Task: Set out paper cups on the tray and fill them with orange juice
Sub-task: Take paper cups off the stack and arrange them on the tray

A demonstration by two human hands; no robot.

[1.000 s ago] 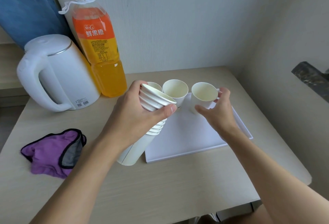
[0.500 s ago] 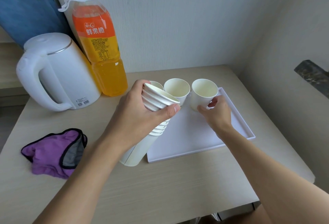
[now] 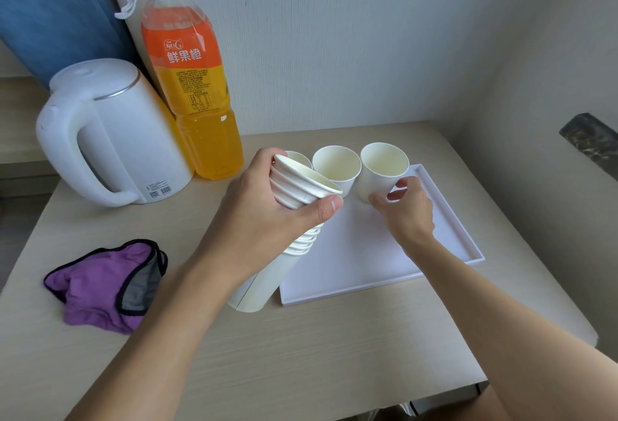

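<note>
Cups are being set out: left hand (image 3: 267, 216) grips the stack (image 3: 301, 186) mid-frame, right hand (image 3: 404, 210) pinches the third cup (image 3: 384, 169) on the tray (image 3: 351, 253); next probably means peeling off another.

Matt paper cups (image 3: 384, 168) on a smooth white plastic tray (image 3: 448, 230); pale wood-grain table (image 3: 301, 353); purple cloth (image 3: 100, 287).

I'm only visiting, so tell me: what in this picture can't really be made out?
All in the head view:
1. The far-left cup on the tray: mostly behind the left hand and the cup stack it holds; only a sliver of rim shows.
2. How many cups the stack holds: that hand covers its middle.
3. The base of the right cup: the right hand wraps it.
4. The fine print on the juice bottle: too small.
</note>
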